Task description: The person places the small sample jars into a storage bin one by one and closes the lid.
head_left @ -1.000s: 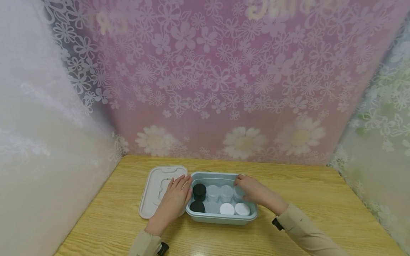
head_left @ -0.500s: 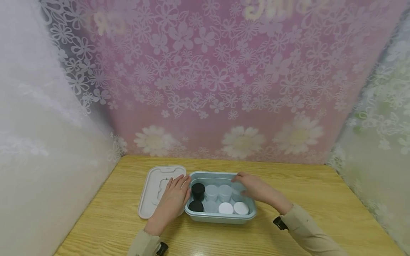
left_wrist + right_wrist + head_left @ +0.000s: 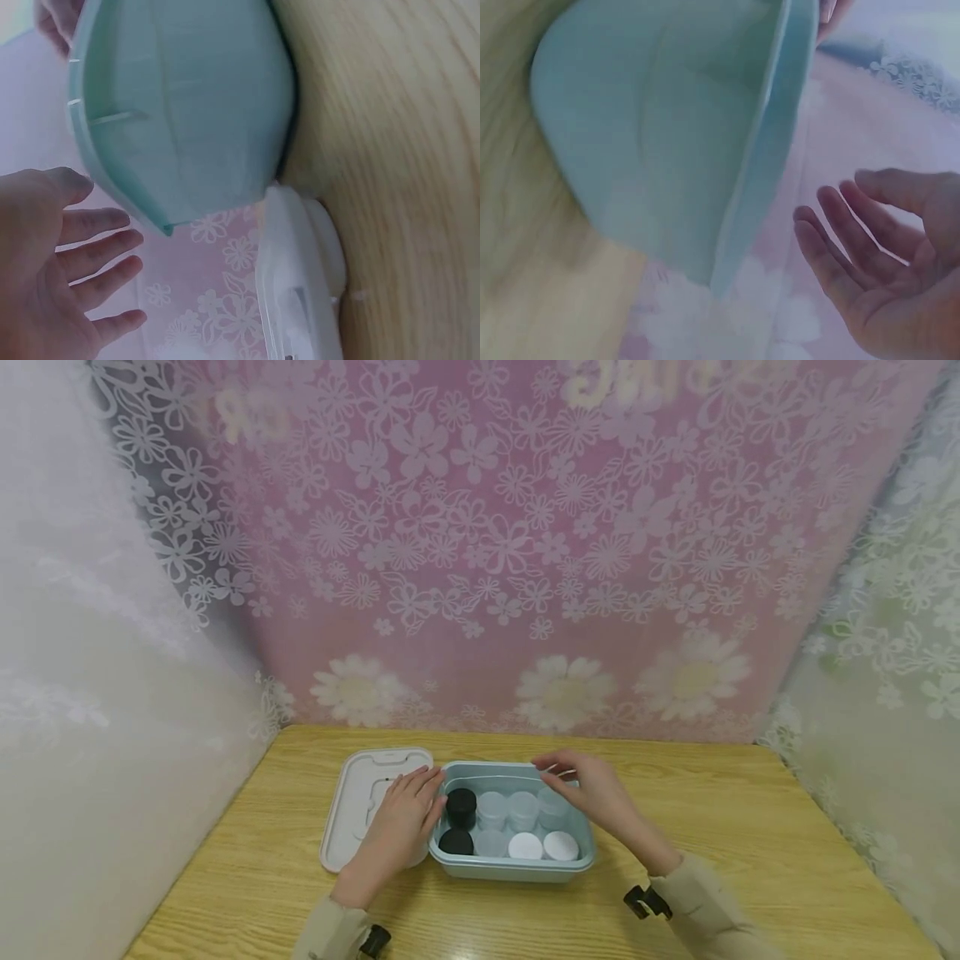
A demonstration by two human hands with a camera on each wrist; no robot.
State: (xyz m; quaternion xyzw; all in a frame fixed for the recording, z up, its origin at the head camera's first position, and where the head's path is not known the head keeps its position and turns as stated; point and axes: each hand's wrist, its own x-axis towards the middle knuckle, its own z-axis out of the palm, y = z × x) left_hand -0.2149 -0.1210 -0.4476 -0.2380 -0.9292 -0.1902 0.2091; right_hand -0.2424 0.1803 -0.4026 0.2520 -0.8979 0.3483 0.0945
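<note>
A light blue plastic box [image 3: 513, 870] stands on the table, holding two rows of small round containers. At its left end are a black container [image 3: 461, 808] behind and another black one [image 3: 456, 842] in front. Several clear containers [image 3: 491, 810] fill the middle and back right. Two have white tops [image 3: 526, 846], at front right. My left hand [image 3: 399, 822] lies with straight fingers at the box's left rim, over part of a white lid [image 3: 345, 814]. Above the right end hovers my right hand [image 3: 600, 789], fingers loosely bent and nothing between them, as the right wrist view [image 3: 885, 262] confirms.
The wooden table [image 3: 712, 827] carries the box and the lid. A pink flowered sheet [image 3: 480, 568] hangs behind it. Pale sheets [image 3: 127, 735] close off the left and right sides.
My right hand has risen out of the box's back right corner, uncovering the clear container there. My left hand stays beside the rim. The view has shifted slightly.
</note>
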